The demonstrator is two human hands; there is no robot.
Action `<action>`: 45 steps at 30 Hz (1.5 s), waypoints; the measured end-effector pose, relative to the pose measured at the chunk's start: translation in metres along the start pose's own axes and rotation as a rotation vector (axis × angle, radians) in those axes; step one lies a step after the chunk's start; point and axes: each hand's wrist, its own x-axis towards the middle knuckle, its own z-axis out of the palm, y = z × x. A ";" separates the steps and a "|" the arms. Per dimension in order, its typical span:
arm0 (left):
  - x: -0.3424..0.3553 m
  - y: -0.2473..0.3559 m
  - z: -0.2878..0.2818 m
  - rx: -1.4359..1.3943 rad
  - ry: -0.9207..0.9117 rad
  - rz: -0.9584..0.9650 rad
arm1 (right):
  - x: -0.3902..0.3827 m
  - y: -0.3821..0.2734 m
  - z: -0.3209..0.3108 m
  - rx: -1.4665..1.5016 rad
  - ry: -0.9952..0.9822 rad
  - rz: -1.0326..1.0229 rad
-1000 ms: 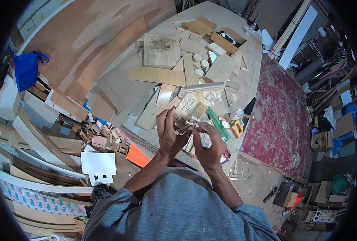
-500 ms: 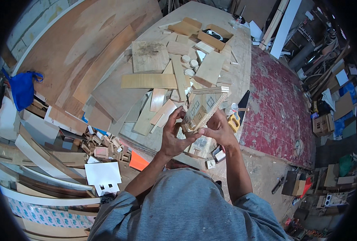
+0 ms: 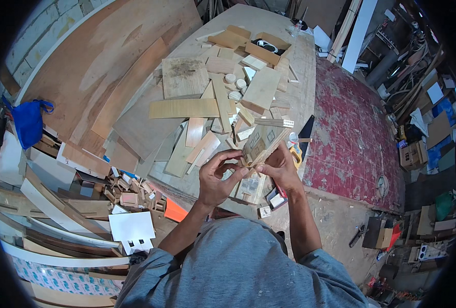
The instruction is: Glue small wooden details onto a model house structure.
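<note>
Over the table [image 3: 304, 77], left hand [image 3: 215, 180] curls, right hand [image 3: 284, 173] grips woodwork [image 3: 262, 146].

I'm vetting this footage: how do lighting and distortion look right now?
Head view: black fisheye corners; tabletop bright, clutter at lower right dimmer; wooden piece in the right hand shaded beside its paler edge; fine detail by the left hand too small to tell.

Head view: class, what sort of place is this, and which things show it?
Probably a woodworking shop: boards lie spread on the table, with a yellow-handled saw nearby and heaped offcuts at left.
</note>
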 end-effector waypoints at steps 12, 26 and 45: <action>0.000 -0.002 0.010 0.022 0.049 0.003 | 0.000 0.006 -0.012 0.026 0.000 0.004; 0.001 0.008 0.015 0.060 0.045 -0.015 | 0.003 0.015 -0.014 0.097 0.000 0.005; 0.005 0.032 0.024 0.680 0.088 0.513 | -0.004 0.028 -0.008 0.485 -0.032 0.100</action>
